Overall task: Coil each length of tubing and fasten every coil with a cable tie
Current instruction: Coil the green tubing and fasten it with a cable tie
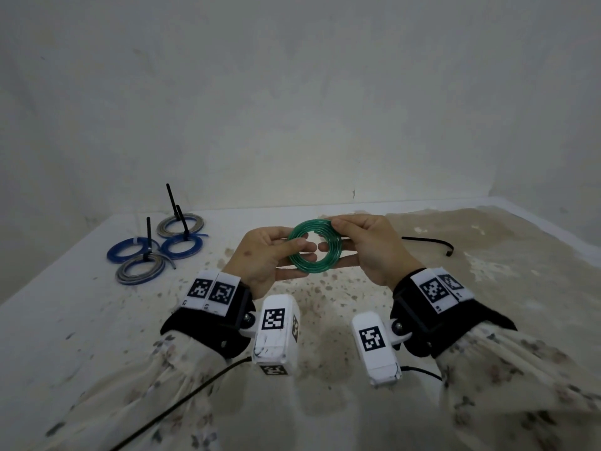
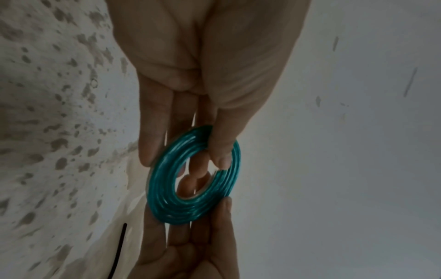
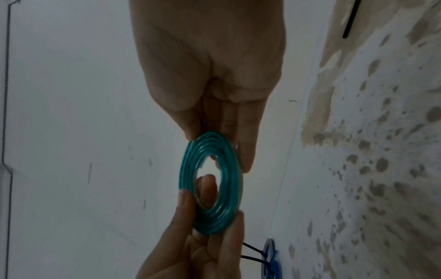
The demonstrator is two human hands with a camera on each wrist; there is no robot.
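A flat spiral coil of green tubing (image 1: 314, 265) hangs in the air above the table, held between both hands. My left hand (image 1: 304, 249) pinches its left side, thumb in front and fingers behind. My right hand (image 1: 330, 236) pinches the upper right side the same way. In the left wrist view the coil (image 2: 162, 186) sits under my left thumb (image 2: 222, 147). In the right wrist view the coil (image 3: 188, 169) is pinched by my right hand (image 3: 219, 149). A loose black cable tie (image 1: 429, 241) lies on the table to the right.
Several blue and grey coils (image 1: 140, 271), each with a black tie tail sticking up, lie at the back left of the speckled table (image 1: 97, 320). One blue coil (image 3: 269, 254) shows in the right wrist view. A plain wall stands close behind.
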